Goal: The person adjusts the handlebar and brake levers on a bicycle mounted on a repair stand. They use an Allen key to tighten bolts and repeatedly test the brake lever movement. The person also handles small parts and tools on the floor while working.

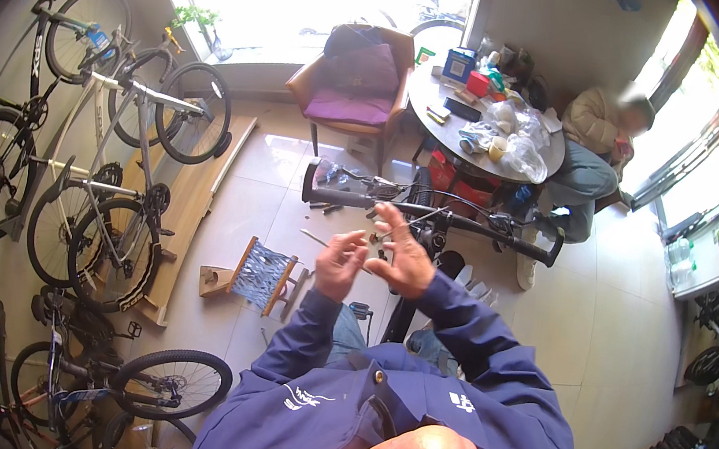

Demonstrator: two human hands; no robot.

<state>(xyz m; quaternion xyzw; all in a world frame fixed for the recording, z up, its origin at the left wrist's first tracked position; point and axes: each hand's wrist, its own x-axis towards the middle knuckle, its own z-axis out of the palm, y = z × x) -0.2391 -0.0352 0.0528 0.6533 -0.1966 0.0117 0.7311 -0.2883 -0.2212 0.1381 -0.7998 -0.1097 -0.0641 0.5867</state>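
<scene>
Near the middle of the frame both hands are raised close together just below a black handlebar. The left hand has its fingers curled, and the right hand is spread open beside it; they seem to pinch something tiny between them, too small to make out. A thin cable runs up from the right hand's fingertips toward the bar. Upper right, a seated person is beside a cluttered round surface. Bicycles stand along the left.
</scene>
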